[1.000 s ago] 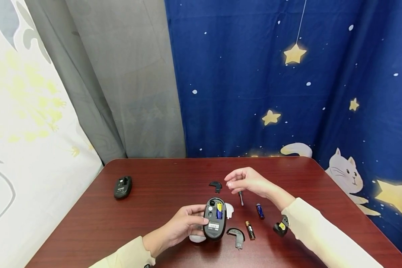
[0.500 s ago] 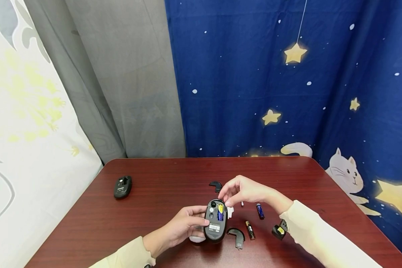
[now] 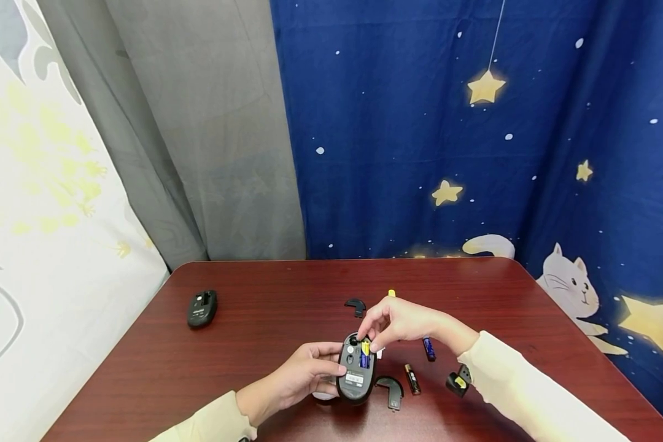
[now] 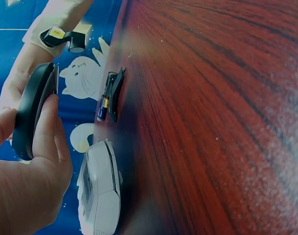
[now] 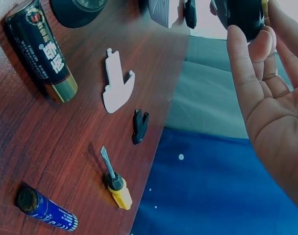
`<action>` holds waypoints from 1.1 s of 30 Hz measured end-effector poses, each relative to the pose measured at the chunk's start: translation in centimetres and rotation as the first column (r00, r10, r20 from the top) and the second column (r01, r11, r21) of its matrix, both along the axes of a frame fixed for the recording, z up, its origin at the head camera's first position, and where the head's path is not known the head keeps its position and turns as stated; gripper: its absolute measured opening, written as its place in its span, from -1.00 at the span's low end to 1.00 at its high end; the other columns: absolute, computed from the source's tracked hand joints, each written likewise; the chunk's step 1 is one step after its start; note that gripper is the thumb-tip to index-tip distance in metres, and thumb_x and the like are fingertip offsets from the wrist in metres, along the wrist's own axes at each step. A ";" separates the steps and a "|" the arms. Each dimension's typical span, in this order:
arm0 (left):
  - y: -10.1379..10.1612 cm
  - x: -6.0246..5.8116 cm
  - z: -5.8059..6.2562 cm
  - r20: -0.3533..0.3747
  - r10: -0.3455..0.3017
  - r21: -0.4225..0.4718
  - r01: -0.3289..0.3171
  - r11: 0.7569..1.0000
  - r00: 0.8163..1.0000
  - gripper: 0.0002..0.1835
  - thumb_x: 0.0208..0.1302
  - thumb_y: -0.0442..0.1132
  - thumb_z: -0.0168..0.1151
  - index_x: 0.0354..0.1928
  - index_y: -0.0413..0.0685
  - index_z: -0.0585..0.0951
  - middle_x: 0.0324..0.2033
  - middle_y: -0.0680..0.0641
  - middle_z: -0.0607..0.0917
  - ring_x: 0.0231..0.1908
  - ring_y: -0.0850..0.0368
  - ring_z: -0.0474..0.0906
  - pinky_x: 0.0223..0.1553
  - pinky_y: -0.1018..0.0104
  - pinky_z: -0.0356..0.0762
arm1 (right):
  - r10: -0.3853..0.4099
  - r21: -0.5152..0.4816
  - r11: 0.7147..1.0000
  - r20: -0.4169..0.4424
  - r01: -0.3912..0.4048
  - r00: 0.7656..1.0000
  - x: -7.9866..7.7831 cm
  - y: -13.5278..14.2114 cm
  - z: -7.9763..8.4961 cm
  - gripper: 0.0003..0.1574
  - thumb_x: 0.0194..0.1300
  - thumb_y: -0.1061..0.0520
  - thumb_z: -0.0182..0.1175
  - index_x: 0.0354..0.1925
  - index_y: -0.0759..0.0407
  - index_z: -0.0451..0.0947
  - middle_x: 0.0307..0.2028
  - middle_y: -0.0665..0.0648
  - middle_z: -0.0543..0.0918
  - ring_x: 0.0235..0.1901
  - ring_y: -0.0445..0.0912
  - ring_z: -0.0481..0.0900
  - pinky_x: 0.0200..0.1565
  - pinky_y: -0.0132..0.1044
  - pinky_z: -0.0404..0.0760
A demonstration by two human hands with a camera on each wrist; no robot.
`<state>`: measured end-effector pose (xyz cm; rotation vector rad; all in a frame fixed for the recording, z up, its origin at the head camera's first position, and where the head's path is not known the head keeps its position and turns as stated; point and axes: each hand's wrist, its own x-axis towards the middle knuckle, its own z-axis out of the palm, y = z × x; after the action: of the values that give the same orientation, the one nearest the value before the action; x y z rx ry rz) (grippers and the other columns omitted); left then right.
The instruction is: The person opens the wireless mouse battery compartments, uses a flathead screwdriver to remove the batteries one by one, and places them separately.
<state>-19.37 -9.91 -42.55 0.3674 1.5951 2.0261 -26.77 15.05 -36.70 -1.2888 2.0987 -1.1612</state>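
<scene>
My left hand [image 3: 304, 371] holds a black computer mouse [image 3: 355, 387], its underside turned toward the head camera. A yellow and blue battery [image 3: 364, 357] lies in the mouse's compartment. My right hand [image 3: 400, 321] has its thumb and forefinger at the battery's yellow end, by the top of the mouse. The exact finger contact is partly hidden. In the left wrist view the left hand grips the mouse [image 4: 34, 112] by its sides, above the table. Below that hand stands a white mouse [image 4: 101, 188], mostly hidden in the head view.
On the table [image 3: 254, 294] lie a black-gold battery [image 3: 412, 379], a blue battery [image 3: 429, 348], a curved dark cover [image 3: 392, 393], a smaller black cover [image 3: 356, 307], a white cover [image 5: 118, 83] and a yellow-handled screwdriver [image 5: 117, 186]. Another black mouse [image 3: 202, 309] lies far left.
My right hand has come down and left from above the screwdriver to the top of the mouse and the battery end. The left hand keeps its hold; the mouse has shifted slightly.
</scene>
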 end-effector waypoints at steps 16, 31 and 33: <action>-0.1 -0.1 -0.4 -0.003 -0.011 -0.009 0.010 1.000 1.000 -0.48 0.12 -0.42 0.23 0.17 -0.41 0.46 -0.17 -0.14 0.68 -0.28 0.09 0.66 -0.39 0.31 0.67 | 0.033 0.050 0.998 -0.110 -0.028 0.993 -0.2 -0.5 -0.4 -0.80 0.15 0.22 0.39 -0.19 0.11 0.73 -0.40 -0.07 0.63 -0.42 -0.25 0.53 -0.35 -0.31 0.64; -0.3 -0.2 -0.1 0.003 -0.011 0.008 0.011 1.000 1.000 -0.43 0.12 -0.42 0.23 0.23 -0.43 0.42 -0.21 -0.11 0.69 -0.29 0.10 0.66 -0.39 0.30 0.66 | -0.088 -0.016 0.996 0.090 0.089 0.992 -0.2 0.4 1.0 -0.81 0.25 0.23 0.29 -0.14 0.21 0.65 -0.39 0.05 0.67 -0.45 -0.15 0.55 -0.60 -0.36 0.51; -0.4 -0.2 -0.1 0.003 -0.011 0.012 0.011 1.000 1.000 -0.42 0.12 -0.43 0.23 0.23 -0.43 0.42 -0.22 -0.11 0.69 -0.29 0.10 0.66 -0.40 0.30 0.66 | -0.093 -0.062 0.993 0.154 0.104 0.984 -0.4 0.7 1.1 -0.80 0.26 0.26 0.27 -0.12 0.28 0.63 -0.35 0.13 0.69 -0.40 -0.05 0.61 -0.54 -0.29 0.61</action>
<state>-19.56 -10.28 -42.66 0.3761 1.5770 2.0279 -27.15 15.72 -35.60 -1.0998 2.0472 -1.3410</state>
